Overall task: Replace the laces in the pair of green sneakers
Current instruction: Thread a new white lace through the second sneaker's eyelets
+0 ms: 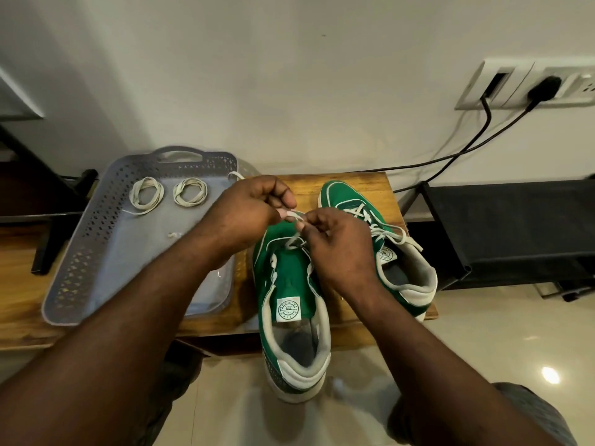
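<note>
Two green sneakers with white trim stand on a small wooden table (354, 185). The near sneaker (289, 284) has its eyelets mostly unlaced and its heel hangs over the table's front edge. Above its toe end, my left hand (248, 210) and my right hand (335, 239) both pinch a white lace (297, 239) that runs into the lowest eyelets. The far sneaker (396, 259), to the right, is laced with a white lace tied loosely. Two coiled whitish laces (146, 194) (190, 191) lie in a grey perforated tray (83, 272).
The tray sits at the table's left, partly over a lower wooden surface. A black shelf (502, 233) stands to the right. Black cables (450, 159) run from wall sockets (528, 85) behind the table. My knees show at the bottom, above a pale tiled floor.
</note>
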`<state>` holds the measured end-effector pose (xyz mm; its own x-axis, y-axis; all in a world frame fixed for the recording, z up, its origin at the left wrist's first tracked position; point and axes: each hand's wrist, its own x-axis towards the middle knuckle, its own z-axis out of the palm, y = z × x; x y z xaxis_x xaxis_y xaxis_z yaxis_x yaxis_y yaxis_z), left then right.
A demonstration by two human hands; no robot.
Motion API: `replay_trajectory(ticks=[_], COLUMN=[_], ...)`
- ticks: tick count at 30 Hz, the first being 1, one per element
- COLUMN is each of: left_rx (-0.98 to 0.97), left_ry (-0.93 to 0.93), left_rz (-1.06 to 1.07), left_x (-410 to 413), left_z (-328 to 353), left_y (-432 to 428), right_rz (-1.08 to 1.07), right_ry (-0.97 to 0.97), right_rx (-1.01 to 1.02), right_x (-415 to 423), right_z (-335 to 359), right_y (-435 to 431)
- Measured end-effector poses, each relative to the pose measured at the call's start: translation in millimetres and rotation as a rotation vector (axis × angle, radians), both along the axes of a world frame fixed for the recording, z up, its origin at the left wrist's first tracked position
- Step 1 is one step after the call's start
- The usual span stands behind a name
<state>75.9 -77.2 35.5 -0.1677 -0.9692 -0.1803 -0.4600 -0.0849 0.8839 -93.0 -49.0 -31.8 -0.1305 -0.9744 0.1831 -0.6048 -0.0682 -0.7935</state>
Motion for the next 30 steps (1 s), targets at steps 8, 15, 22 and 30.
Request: replay_trajectory(ticks=[8, 15, 22, 30], left_rx=[0.052, 0.046, 0.082, -0.005], left_ry=[-0.053, -0.089, -0.138, -0.274], left_rz=[-0.027, -0.028, -0.013, 0.005], left_x=[5.3, 3.3, 12.7, 11.0], left_z=[-8.8, -10.3, -8.8, -18.9], left_y=[-1.0, -4.1, -3.3, -5.8], right_rz=[-0.009, -0.060, 0.085, 0.141], right_ry=[0.248, 0.394, 0.434, 0.355], right_rx=[-0.016, -0.082, -0.052, -0.122], right_x=[-0.9, -3.9, -4.5, 9.5], right_z=[-0.1, 6.5, 9.5, 5.2], right_y=[3.0, 1.5, 2.3, 5.2])
